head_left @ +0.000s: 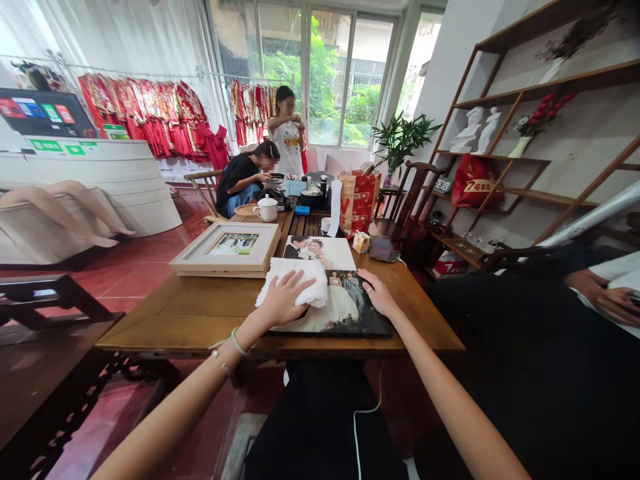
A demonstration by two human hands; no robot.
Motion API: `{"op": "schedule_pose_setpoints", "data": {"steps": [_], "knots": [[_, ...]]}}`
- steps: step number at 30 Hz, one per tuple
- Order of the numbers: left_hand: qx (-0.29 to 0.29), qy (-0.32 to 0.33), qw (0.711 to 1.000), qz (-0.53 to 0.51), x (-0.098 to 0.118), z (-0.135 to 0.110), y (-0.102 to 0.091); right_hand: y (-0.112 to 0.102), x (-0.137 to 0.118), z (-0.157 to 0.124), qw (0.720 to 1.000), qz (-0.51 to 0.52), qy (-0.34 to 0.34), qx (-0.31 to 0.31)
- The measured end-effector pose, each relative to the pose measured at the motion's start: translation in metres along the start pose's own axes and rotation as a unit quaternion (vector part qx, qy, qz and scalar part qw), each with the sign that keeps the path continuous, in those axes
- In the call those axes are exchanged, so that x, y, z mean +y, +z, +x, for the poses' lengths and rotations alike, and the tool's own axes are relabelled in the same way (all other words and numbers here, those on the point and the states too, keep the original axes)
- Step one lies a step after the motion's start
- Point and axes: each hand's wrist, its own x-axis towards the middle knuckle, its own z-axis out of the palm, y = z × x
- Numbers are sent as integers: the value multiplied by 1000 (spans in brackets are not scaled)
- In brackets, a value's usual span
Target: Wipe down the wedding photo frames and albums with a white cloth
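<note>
A folded white cloth [299, 275] lies over the left part of a wedding photo panel [345, 300] near the table's front edge. On top of the cloth my left hand [286, 297] rests flat, its fingers spread, pressing it against the panel. My right hand [379, 293], with a ring on one finger, lies at the panel's right edge, fingers stretched out and touching it. The panel shows a couple in several pictures, partly covered by the cloth and my left hand. Left of it is a pale picture frame [187, 261], lying flat and apparently stacked on another.
The wooden table [165, 320] also bears a small box [361, 241], a dark pouch-like item [384, 249], a red paper bag [361, 200] and a lidded white mug [267, 209]. Two people are at the far end. Another person's hand [613, 303] shows at right. A white cable hangs over my lap.
</note>
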Motion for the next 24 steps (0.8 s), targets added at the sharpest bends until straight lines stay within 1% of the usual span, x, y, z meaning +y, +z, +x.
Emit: {"op": "schedule_pose_setpoints", "data": {"steps": [3, 5, 7, 9, 12, 17, 24], "knots": [[19, -24, 1000, 5, -8, 23, 5, 0, -1, 0, 1000, 2, 5, -4], [25, -34, 999, 8, -10, 33, 6, 0, -1, 0, 1000, 0, 7, -4], [24, -34, 999, 10, -10, 37, 6, 0, -1, 0, 1000, -5, 5, -3], [16, -28, 999, 12, -9, 33, 6, 0, -1, 0, 1000, -9, 3, -2], [0, -19, 1000, 9, -8, 19, 4, 0, -1, 0, 1000, -6, -1, 1], [-4, -7, 1000, 2, -3, -17, -1, 0, 0, 0, 1000, -2, -1, -1], [-18, 3, 1000, -10, 17, -70, -5, 1, 1, 0, 1000, 6, -1, 3]]}}
